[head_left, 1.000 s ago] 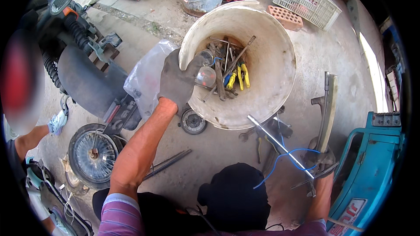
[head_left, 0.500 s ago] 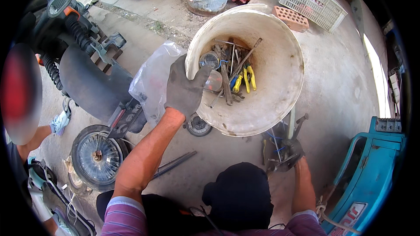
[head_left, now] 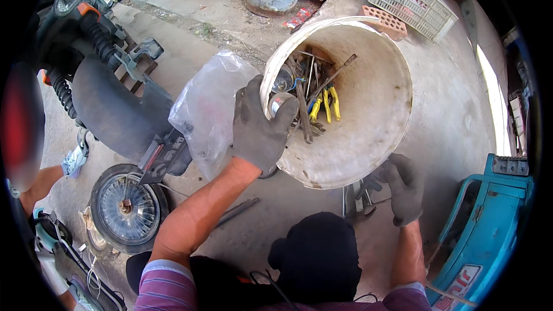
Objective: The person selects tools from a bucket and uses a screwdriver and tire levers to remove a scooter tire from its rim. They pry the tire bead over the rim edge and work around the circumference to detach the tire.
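A second ago your right grip (head_left: 405, 190), in its dark-grey glove, held long metal bars and looped blue wire right of the off-white round plastic bucket (head_left: 368, 138); it has since let them go and sits, fingers loosened, just below the bucket's lower right rim. The bucket has shifted rightward and nearer you, your grey-gloved left grip (head_left: 259, 126) with it. More of the clear crumpled plastic bag (head_left: 210, 103) now shows left of the bucket, and a small flat red packet (head_left: 298, 18) has appeared beyond it.

dark grey gloves (head_left: 259, 129), purple-maroon sleeves (head_left: 166, 289) with thin pale stripes, light blue cuffs (head_left: 166, 265), black legwear (head_left: 315, 256)
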### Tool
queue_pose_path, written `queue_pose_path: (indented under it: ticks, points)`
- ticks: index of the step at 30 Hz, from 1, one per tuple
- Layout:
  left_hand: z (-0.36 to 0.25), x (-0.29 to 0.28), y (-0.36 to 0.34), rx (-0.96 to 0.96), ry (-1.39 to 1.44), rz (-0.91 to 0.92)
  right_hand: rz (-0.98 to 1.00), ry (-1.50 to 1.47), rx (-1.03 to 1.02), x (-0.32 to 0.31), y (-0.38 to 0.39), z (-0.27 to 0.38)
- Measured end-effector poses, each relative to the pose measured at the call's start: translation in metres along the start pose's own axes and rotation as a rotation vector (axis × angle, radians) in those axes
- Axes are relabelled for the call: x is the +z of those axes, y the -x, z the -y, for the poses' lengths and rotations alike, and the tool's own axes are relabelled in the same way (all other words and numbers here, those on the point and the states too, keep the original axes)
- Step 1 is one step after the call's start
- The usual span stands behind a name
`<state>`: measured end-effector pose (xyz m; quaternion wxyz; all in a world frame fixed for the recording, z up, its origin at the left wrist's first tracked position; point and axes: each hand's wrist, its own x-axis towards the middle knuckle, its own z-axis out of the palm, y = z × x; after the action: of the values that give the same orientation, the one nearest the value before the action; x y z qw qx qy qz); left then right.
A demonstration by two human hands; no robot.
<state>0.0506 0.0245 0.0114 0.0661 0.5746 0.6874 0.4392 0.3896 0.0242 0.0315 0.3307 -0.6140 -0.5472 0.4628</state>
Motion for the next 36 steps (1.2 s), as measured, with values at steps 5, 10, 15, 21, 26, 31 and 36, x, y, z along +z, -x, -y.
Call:
queue_pose_path:
  ticks: [5,10,15,21,26,31,36]
  points:
    - [-0.017,0.004,0.001,-0.097,0.044,0.01,0.314,0.05,0.048,0.078,-0.048,0.072]
    - [-0.03,0.022,0.006,-0.045,0.047,-0.018,0.326,0.041,0.36,0.153,-0.185,-0.02]
    - [-0.028,0.013,0.02,-0.017,0.056,-0.003,0.354,-0.009,0.422,0.198,-0.232,-0.036]
    - [-0.03,0.012,0.026,0.042,0.075,0.009,0.313,-0.36,0.361,0.237,-0.27,-0.098]
    - [-0.032,0.008,0.026,0.04,0.077,0.046,0.371,-0.339,0.502,0.236,-0.255,-0.07]
    - [-0.033,0.005,0.026,0.021,0.095,0.047,0.352,-0.284,0.441,0.226,-0.252,-0.068]
    - [-0.028,0.008,0.02,-0.002,0.108,0.023,0.125,-0.094,0.183,0.227,-0.223,-0.057]
